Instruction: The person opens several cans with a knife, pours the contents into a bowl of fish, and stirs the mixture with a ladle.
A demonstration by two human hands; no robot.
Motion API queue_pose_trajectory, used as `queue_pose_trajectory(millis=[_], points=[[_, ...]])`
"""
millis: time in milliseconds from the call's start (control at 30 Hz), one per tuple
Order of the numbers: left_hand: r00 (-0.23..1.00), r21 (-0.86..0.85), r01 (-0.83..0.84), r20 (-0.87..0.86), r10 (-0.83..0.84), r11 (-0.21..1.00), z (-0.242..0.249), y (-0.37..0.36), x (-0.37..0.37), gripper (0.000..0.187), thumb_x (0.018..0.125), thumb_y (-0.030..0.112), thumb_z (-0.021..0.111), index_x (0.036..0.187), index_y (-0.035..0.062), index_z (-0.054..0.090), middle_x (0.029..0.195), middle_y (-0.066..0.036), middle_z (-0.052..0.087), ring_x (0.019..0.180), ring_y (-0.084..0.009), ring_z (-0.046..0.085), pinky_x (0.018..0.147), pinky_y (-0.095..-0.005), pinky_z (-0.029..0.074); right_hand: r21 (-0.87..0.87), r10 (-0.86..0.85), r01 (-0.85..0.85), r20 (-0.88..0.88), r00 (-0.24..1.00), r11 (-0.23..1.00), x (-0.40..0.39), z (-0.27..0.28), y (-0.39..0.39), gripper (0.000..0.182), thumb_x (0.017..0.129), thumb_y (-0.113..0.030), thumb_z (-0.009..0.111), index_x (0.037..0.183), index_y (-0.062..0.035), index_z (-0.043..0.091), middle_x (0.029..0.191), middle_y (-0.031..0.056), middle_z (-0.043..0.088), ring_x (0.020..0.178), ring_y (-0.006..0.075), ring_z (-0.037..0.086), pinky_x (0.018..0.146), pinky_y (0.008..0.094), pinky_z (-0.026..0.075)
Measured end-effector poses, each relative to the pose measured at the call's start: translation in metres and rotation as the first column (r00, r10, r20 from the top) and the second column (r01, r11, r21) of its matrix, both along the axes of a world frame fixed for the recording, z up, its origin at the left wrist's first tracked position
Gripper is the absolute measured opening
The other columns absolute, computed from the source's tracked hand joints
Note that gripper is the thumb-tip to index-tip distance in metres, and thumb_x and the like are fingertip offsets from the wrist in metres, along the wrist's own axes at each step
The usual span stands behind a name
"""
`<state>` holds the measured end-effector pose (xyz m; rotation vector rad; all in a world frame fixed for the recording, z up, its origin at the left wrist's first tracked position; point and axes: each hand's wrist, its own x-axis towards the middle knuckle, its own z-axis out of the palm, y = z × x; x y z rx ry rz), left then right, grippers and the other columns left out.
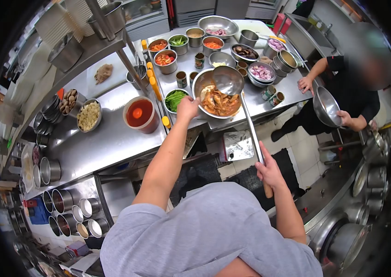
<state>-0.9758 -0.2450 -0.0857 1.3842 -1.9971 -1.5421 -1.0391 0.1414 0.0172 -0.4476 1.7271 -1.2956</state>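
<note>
My left hand [187,107] grips the near rim of a steel bowl [200,81] filled with orange-sauced food [220,103] on the steel counter [112,138]. My right hand [268,171] holds the long handle of a ladle [227,79], whose steel cup hangs over the far side of that bowl. A small bowl of green vegetables [173,99] sits just left of my left hand.
Several bowls of chopped ingredients [214,45] and small tins crowd the counter beyond. A red sauce tub [140,113] and a bowl of pale pieces [88,115] stand to the left. A person in black [352,92] holds a steel bowl [327,106] at right. Woks [345,242] sit lower right.
</note>
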Motion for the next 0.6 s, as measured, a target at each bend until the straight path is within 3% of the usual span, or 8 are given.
queue_pose_trajectory(millis=[67, 100, 167, 200, 333, 433, 500, 600], points=[[1.000, -0.270, -0.028, -0.008, 0.027, 0.963, -0.012, -0.007, 0.002, 0.037, 0.091, 0.029, 0.067, 0.108, -0.0045, 0.063, 0.082, -0.015, 0.069, 0.072, -0.0260, 0.070, 0.062, -0.0363, 0.059, -0.018, -0.019, 0.019, 0.017, 1.000, 1.000, 0.003, -0.006, 0.001, 0.077, 0.092, 0.005, 0.051, 0.158, -0.0220, 0.023, 0.083, 0.0012, 0.050, 0.052, 0.0074, 0.044, 0.046, 0.0242, 0.040], [1.000, -0.269, -0.022, -0.007, 0.021, 0.963, -0.008, -0.006, 0.004, 0.037, 0.091, 0.029, 0.067, 0.108, -0.0045, 0.063, 0.082, -0.015, 0.069, 0.072, -0.0260, 0.070, 0.062, -0.0363, 0.059, -0.018, -0.025, 0.025, 0.018, 1.000, 1.000, 0.004, -0.007, 0.001, 0.077, 0.092, 0.005, 0.051, 0.158, -0.0220, 0.023, 0.083, 0.0012, 0.050, 0.052, 0.0074, 0.044, 0.046, 0.0242, 0.040], [0.998, -0.478, 0.049, 0.063, -0.021, 0.877, 0.012, 0.002, 0.016, 0.043, 0.090, 0.027, 0.068, 0.119, -0.0042, 0.062, 0.091, -0.019, 0.071, 0.086, -0.0346, 0.070, 0.080, -0.0417, 0.056, -0.052, -0.040, 0.044, 0.086, 0.996, 0.998, 0.007, -0.007, 0.000, 0.077, 0.092, 0.004, 0.051, 0.159, -0.0220, 0.023, 0.079, 0.0006, 0.048, 0.051, 0.0079, 0.044, 0.046, 0.0239, 0.039], [0.999, -0.449, 0.024, 0.039, -0.007, 0.893, 0.028, 0.008, 0.020, 0.042, 0.087, 0.026, 0.070, 0.116, -0.0030, 0.064, 0.105, -0.021, 0.068, 0.103, -0.0389, 0.063, 0.095, -0.0423, 0.048, -0.055, -0.042, 0.047, 0.086, 0.995, 0.997, 0.009, -0.010, 0.000, 0.077, 0.092, 0.004, 0.051, 0.159, -0.0220, 0.023, 0.079, 0.0006, 0.048, 0.051, 0.0079, 0.044, 0.046, 0.0239, 0.039], [0.992, -0.604, -0.056, -0.124, -0.024, 0.795, 0.040, 0.017, 0.027, 0.035, 0.083, 0.025, 0.074, 0.110, 0.0025, 0.069, 0.118, -0.019, 0.058, 0.111, -0.0355, 0.057, 0.097, -0.0424, 0.045, -0.150, -0.046, 0.083, 0.233, 0.971, 0.985, 0.015, -0.018, 0.001, 0.080, 0.092, -0.003, 0.055, 0.159, -0.0239, 0.018, 0.075, 0.0004, 0.048, 0.047, 0.0076, 0.042, 0.044, 0.0239, 0.039], [0.981, -0.682, -0.098, -0.189, -0.046, 0.725, 0.055, 0.028, 0.033, 0.032, 0.084, 0.024, 0.073, 0.107, 0.0020, 0.070, 0.119, -0.018, 0.059, 0.114, -0.0338, 0.057, 0.101, -0.0402, 0.044, -0.224, -0.010, 0.095, 0.354, 0.935, 0.970, 0.019, -0.015, 0.003, 0.079, 0.094, -0.009, 0.057, 0.159, -0.0260, 0.015, 0.074, 0.0007, 0.046, 0.046, 0.0075, 0.041, 0.044, 0.0238, 0.039], [0.971, -0.657, -0.130, -0.236, -0.039, 0.743, 0.062, 0.039, 0.041, 0.030, 0.084, 0.022, 0.073, 0.106, 0.0026, 0.071, 0.120, -0.018, 0.059, 0.114, -0.0335, 0.057, 0.101, -0.0403, 0.044, -0.260, 0.024, 0.090, 0.407, 0.913, 0.961, 0.016, -0.015, 0.008, 0.079, 0.096, -0.013, 0.058, 0.159, -0.0273, 0.014, 0.074, 0.0009, 0.045, 0.046, 0.0072, 0.040, 0.043, 0.0237, 0.038], [0.940, -0.606, -0.230, -0.342, 0.013, 0.762, 0.061, 0.061, 0.068, 0.030, 0.084, 0.021, 0.072, 0.109, 0.0043, 0.070, 0.123, -0.015, 0.057, 0.113, -0.0317, 0.057, 0.098, -0.0398, 0.045, -0.429, 0.226, 0.045, 0.560, 0.797, 0.902, 0.007, -0.023, 0.021, 0.076, 0.099, -0.018, 0.058, 0.159, -0.0302, 0.013, 0.081, 0.0034, 0.044, 0.046, 0.0061, 0.038, 0.043, 0.0238, 0.038]])
